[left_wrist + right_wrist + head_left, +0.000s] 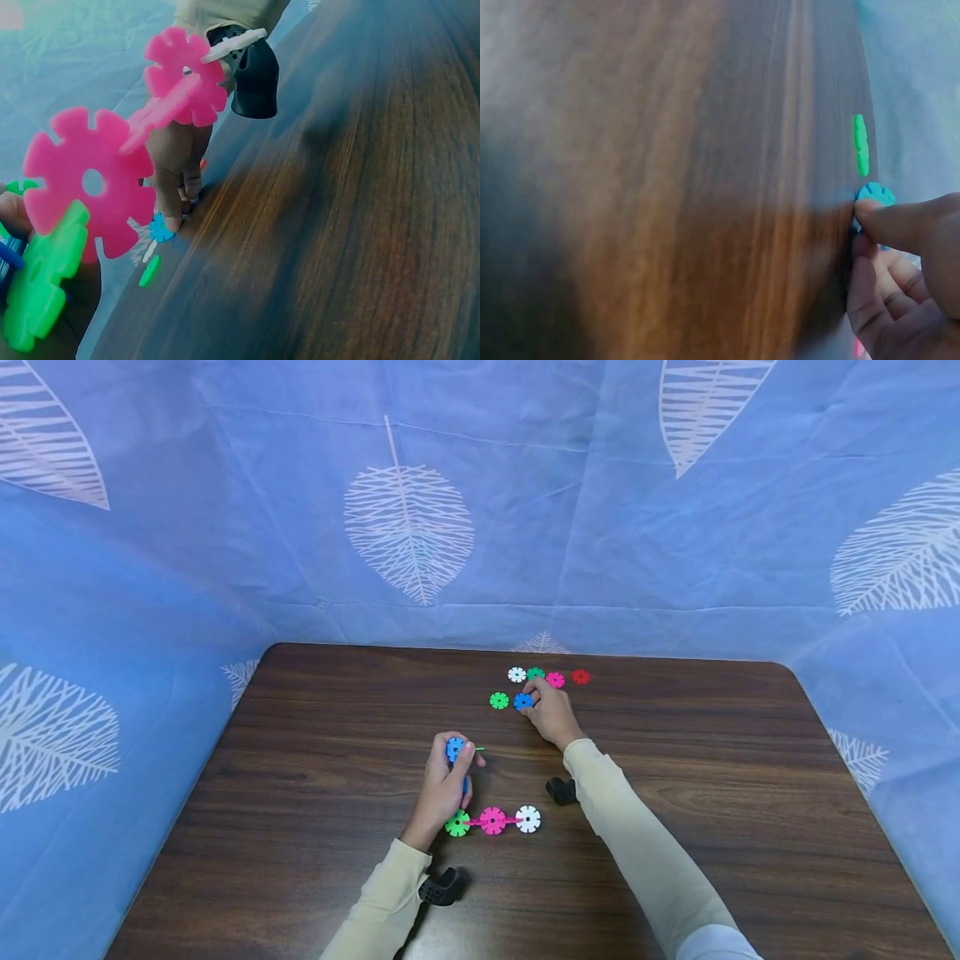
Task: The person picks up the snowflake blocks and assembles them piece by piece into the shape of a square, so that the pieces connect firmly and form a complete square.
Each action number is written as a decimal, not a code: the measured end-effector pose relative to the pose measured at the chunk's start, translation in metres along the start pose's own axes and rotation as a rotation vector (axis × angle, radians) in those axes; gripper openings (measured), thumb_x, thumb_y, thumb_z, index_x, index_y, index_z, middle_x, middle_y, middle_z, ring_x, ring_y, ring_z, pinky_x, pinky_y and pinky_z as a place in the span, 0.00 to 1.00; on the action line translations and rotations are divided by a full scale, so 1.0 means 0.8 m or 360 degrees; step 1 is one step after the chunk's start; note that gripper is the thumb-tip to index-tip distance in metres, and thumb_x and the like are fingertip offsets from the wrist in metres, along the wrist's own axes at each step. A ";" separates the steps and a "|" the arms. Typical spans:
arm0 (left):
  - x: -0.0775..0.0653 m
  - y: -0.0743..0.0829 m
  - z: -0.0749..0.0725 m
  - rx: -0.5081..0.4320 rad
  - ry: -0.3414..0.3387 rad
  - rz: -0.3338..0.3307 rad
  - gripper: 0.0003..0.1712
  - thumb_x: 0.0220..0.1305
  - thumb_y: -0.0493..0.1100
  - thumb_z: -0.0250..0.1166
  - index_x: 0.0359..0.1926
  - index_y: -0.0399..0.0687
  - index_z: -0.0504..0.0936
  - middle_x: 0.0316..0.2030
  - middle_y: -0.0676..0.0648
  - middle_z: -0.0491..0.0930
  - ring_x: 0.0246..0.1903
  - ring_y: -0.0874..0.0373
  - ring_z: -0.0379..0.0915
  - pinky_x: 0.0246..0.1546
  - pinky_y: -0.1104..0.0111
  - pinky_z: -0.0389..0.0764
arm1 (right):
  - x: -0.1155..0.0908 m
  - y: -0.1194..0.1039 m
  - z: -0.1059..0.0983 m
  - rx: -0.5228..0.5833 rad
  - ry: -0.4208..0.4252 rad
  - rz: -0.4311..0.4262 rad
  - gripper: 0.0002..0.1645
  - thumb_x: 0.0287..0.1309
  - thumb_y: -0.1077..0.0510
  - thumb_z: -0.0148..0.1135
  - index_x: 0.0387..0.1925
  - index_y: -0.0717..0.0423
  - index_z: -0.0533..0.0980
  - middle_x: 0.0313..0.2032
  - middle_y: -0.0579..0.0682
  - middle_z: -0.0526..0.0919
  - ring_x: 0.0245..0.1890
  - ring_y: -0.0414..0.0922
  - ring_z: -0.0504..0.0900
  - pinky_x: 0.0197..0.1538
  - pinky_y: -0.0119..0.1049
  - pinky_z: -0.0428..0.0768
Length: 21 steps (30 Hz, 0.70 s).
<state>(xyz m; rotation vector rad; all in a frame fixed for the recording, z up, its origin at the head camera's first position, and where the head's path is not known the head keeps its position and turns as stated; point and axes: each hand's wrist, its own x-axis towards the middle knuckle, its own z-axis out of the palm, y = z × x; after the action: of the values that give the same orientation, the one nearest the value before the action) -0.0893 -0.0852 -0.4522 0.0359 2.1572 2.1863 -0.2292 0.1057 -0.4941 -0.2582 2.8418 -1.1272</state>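
- Blue cloth (637,552) fills the back and both sides of the room, white leaf prints all over it!
- Below it, the worktop (315,735): dark brown wood grain, rounded far corners, straight far edge, cloth rising right behind. Broad stretches of wood run left and right of the arms; the side edges lie well away.
- Two pale sleeves come in from the near side, the right one (637,835) reaching further out than the left one (382,897).
- Now the hands: the left hand (442,781), nearer the body, curls around a blue piece (455,749); the right hand (553,714), out toward the far edge, pinches a blue disc (522,702) between thumb and finger.
- Beside the left hand, a linked run of notched discs (492,821): green, pink, white at the end, reaching rightward.
- Black mounts on both wrists, left (444,887) and right (562,791).
- And up near the far edge, around the right hand, loose discs: white (517,674), dark green (536,673), pink (555,679), red (581,677), light green (498,700).
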 end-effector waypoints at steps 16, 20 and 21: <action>0.002 0.002 -0.003 -0.0021 -0.0007 0.0027 0.13 0.75 0.41 0.44 0.51 0.34 0.59 0.39 0.27 0.75 0.07 0.64 0.59 0.09 0.75 0.65 | -0.036 -0.006 -0.015 0.0293 -0.0085 -0.0115 0.15 0.63 0.63 0.57 0.51 0.56 0.78 0.41 0.55 0.80 0.30 0.46 0.79 0.33 0.33 0.76; 0.002 0.002 -0.003 -0.0030 -0.0004 0.0017 0.13 0.75 0.41 0.44 0.51 0.34 0.59 0.40 0.25 0.75 0.08 0.64 0.59 0.09 0.76 0.65 | -0.051 -0.016 -0.020 0.0388 -0.0095 -0.0137 0.20 0.59 0.63 0.62 0.54 0.60 0.75 0.40 0.56 0.83 0.35 0.47 0.84 0.36 0.31 0.81; 0.002 0.002 -0.002 -0.0032 -0.0004 0.0017 0.13 0.75 0.40 0.44 0.51 0.34 0.59 0.40 0.25 0.75 0.08 0.64 0.59 0.09 0.76 0.65 | -0.054 -0.019 -0.021 0.0403 -0.0099 -0.0142 0.22 0.58 0.63 0.62 0.55 0.60 0.74 0.39 0.56 0.83 0.36 0.47 0.84 0.37 0.31 0.81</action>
<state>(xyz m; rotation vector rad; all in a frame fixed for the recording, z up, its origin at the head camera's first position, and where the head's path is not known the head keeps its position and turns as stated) -0.0915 -0.0870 -0.4510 0.0489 2.1387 2.2124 -0.1868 0.1145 -0.4712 -0.3976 2.6213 -1.4521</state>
